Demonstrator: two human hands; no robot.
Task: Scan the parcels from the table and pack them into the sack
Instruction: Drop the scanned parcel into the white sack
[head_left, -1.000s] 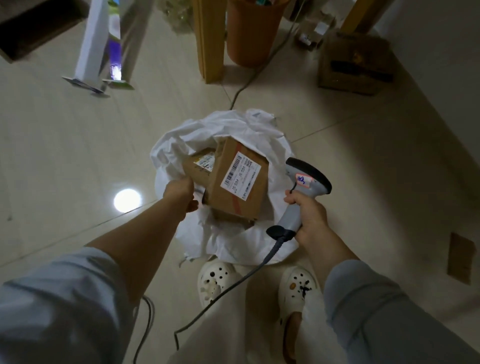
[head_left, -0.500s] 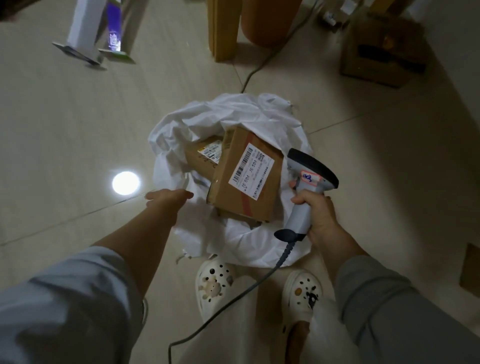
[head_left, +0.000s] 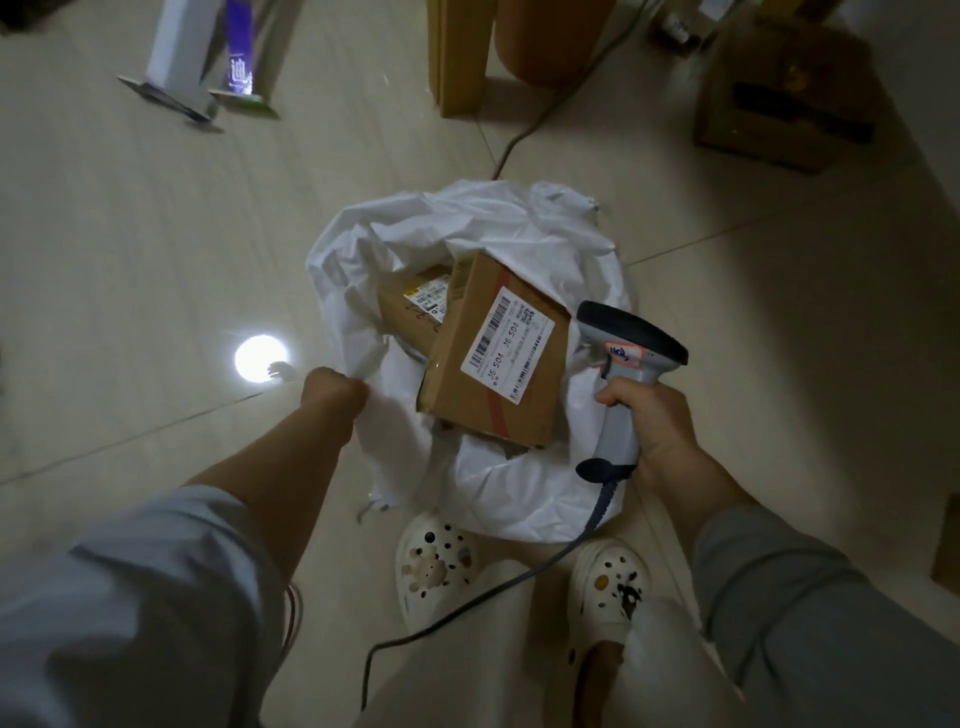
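A white sack (head_left: 524, 483) lies open on the floor in front of my feet. Inside it a brown cardboard parcel (head_left: 467, 384) with a white barcode label leans tilted on a second brown parcel (head_left: 410, 306) behind it. My left hand (head_left: 332, 392) grips the sack's left rim, fingers curled into the fabric. My right hand (head_left: 654, 431) holds a grey barcode scanner (head_left: 623, 374) by its handle, just right of the tilted parcel, its cable trailing down between my shoes.
A cardboard box (head_left: 784, 88) stands on the floor at the back right. An orange bin (head_left: 550, 41) and a wooden post (head_left: 462, 57) stand at the back centre, a cable (head_left: 540, 119) running past them. White and purple cartons (head_left: 202, 57) lie back left.
My left hand let go of the tilted parcel, moved left, and now grips the sack's rim. The parcel rests in the sack. My right hand keeps holding the scanner.
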